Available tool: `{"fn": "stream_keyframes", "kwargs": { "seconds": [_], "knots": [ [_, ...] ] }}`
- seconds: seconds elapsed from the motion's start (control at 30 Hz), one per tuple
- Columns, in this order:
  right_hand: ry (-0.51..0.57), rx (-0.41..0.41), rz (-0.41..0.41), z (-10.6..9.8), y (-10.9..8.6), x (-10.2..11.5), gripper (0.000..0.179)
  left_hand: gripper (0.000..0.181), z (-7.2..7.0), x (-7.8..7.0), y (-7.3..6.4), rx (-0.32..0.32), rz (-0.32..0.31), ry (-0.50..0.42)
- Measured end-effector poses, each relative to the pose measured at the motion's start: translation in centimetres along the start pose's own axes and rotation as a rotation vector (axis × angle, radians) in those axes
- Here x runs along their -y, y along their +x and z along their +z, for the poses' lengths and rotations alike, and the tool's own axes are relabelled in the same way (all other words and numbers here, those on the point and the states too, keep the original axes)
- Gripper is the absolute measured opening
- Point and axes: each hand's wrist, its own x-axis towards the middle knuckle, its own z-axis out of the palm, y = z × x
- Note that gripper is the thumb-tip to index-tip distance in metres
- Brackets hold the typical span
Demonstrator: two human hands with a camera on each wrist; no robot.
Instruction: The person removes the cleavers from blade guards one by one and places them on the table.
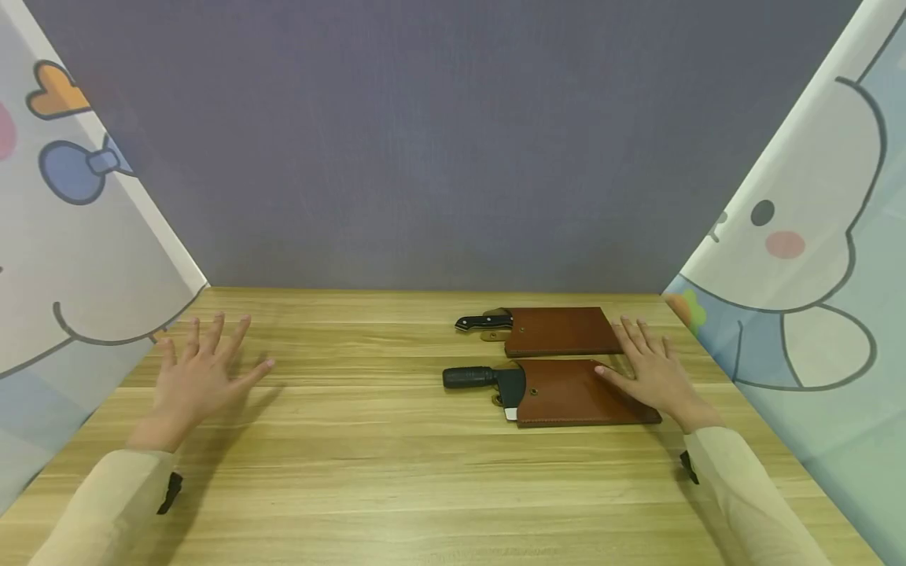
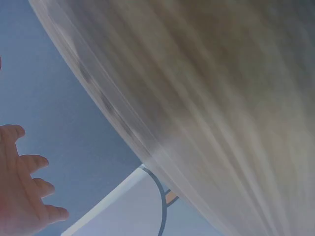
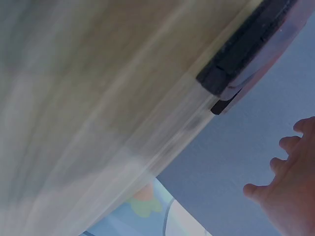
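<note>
Two knives in brown leather sheaths lie on the wooden table, handles pointing left. The nearer sheath holds a cleaver whose black handle and a bit of blade stick out. Behind it, the farther sheath has a riveted black knife handle at its left end. My right hand, fingers spread, is over the right ends of both sheaths and overlaps them in the head view. At the left, my left hand is held with fingers spread above the table, holding nothing. Both hands also show in their wrist views.
The wooden table meets a dark grey panel at the back. White and blue cartoon-printed panels stand on the left and right. Dark bands show at the cuffs of both light sleeves.
</note>
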Motion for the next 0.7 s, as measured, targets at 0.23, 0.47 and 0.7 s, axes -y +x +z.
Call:
{"fn": "stream_keyframes", "kwargs": {
  "seconds": [0.23, 0.47, 0.7],
  "knots": [
    [-0.007, 0.006, -0.029, 0.4, 0.3, 0.2, 0.088, 0.082, 0.1, -0.7, 0.1, -0.007, 0.035, -0.014],
    [0.005, 0.009, -0.076, 0.4, 0.3, 0.7, 0.087, 0.082, 0.0, -1.6, 0.3, -0.001, 0.07, -0.001],
    [0.007, -0.017, -0.141, 0.6, 0.3, 0.9, 0.087, 0.083, 0.1, -2.6, 0.5, -0.022, 0.107, 0.013]
  ]
}}
